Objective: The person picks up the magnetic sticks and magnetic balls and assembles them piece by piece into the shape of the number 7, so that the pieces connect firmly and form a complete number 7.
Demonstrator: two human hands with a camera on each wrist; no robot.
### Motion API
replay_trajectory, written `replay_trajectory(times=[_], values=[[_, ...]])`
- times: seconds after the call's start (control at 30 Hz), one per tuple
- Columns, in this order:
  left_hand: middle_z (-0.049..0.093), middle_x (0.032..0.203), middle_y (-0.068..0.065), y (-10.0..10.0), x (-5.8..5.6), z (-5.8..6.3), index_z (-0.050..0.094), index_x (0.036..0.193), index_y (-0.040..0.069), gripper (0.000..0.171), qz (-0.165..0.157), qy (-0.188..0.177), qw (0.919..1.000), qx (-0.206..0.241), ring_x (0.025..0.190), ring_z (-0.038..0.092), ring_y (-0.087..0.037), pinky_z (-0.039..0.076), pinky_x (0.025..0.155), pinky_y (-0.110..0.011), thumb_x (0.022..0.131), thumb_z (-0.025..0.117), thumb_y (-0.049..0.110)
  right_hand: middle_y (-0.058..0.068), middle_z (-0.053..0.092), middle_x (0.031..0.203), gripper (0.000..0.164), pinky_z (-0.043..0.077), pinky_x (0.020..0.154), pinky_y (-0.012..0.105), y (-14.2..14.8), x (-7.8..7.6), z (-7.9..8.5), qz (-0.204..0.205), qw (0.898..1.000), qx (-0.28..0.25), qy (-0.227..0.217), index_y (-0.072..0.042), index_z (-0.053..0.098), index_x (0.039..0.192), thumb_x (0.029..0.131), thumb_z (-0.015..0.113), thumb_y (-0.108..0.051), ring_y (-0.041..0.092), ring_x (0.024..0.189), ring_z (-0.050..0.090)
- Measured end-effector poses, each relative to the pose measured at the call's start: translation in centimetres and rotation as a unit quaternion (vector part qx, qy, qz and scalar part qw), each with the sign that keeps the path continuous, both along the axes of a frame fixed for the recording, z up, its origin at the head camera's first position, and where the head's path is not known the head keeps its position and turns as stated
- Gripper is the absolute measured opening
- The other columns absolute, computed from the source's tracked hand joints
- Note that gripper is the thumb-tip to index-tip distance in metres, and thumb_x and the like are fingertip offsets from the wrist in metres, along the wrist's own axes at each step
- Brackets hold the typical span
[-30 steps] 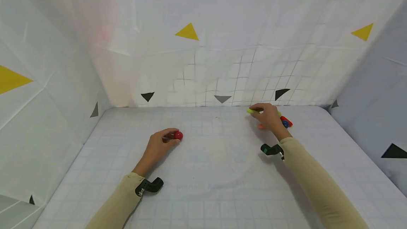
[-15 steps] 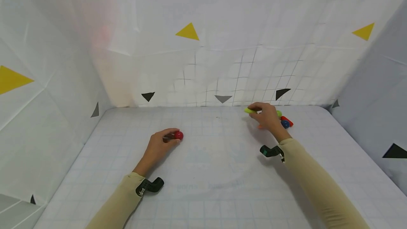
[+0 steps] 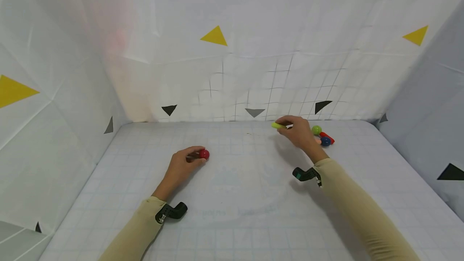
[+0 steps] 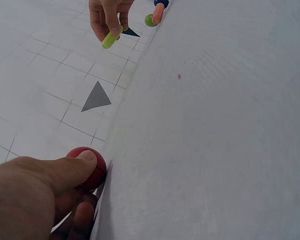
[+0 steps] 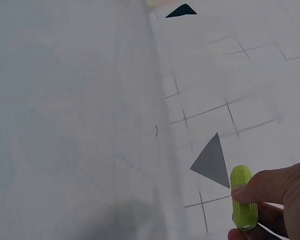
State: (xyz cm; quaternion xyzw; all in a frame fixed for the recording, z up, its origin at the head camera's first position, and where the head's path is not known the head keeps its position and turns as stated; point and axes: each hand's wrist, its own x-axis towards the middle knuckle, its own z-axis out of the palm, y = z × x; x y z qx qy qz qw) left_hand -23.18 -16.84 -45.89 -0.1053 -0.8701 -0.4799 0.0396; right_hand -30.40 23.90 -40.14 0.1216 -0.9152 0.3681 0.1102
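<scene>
At the middle left of the head view, my left hand (image 3: 181,163) pinches a red ball (image 3: 204,154) between thumb and fingers, low over the table. A fine seam shows on the ball (image 4: 94,177) in the left wrist view. My right hand (image 3: 298,133), toward the back right, pinches a short yellow-green ribbed piece (image 5: 244,197) with rounded ends, like a small handle. This piece (image 3: 278,125) points left, held above the table with a shadow below the hand.
Behind my right wrist lie a green ball (image 3: 316,130), a red elongated piece (image 3: 328,136), a blue ball (image 3: 325,141) and an orange piece (image 4: 158,13), grouped together. White sheet walls with yellow and dark triangles enclose the gridded white table (image 3: 239,196) at the back and sides.
My right hand has moved left with the yellow-green piece, away from the group, uncovering more of the green ball and the orange piece. The left hand stays put with the red ball.
</scene>
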Motion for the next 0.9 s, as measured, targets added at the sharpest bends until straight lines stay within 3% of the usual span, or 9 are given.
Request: replay_trajectory(times=[0.27, 0.9], values=[[0.073, 0.117, -0.005, 0.0, 0.0, 0.0, 0.072, 0.133, 0.016, 0.041, 0.001, -0.002, 1.0000, -0.001, 0.102, 0.068, -0.022, 0.054, 0.094, -0.043, 0.093, 0.081, 0.015, 0.015, 0.073, 0.115, 0.024, 0.057, 0.089, 0.048, -1.5, 0.3, 0.2, 0.028, 0.999, -0.012, 0.026, -0.001, 0.076, 0.115, 0.092, 0.078, -0.001, 0.032, 0.108, 0.067], [0.073, 0.117, -0.006, 0.1, 0.2, 0.4, 0.071, 0.134, 0.013, 0.041, -0.004, 0.002, 1.0000, -0.004, 0.103, 0.067, -0.024, 0.054, 0.094, -0.044, 0.094, 0.080, 0.016, 0.010, 0.074, 0.110, 0.021, 0.058, 0.086, 0.043, -4.9, 1.6, 0.5, 0.068, 0.997, -0.029, 0.017, -0.003, 0.076, 0.111, 0.091, 0.079, -0.001, 0.028, 0.104, 0.068]])
